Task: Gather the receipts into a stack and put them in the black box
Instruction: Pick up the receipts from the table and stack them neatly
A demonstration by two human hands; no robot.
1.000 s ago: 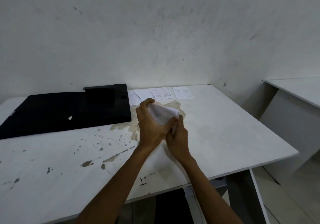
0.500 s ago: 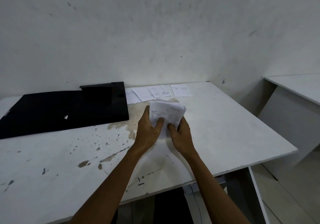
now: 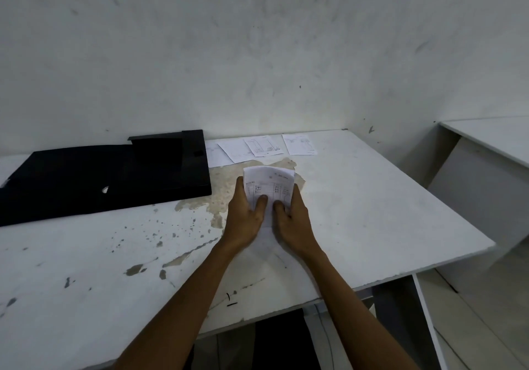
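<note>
A stack of white printed receipts stands upright above the middle of the table, held between both hands. My left hand grips its left edge and my right hand grips its right edge, thumbs on the printed face. Several loose receipts lie flat at the table's far edge, one more receipt to their right. The black box lies flat and open on the far left of the table, its edge beside the loose receipts.
The white table is stained and chipped in the middle and at the left. A wall stands right behind it. A second white desk stands to the right, across a gap. The table's front edge runs under my forearms.
The receipts were bunched in both hands a second ago. They now stand as a squared stack facing me, with a hand on each side edge.
</note>
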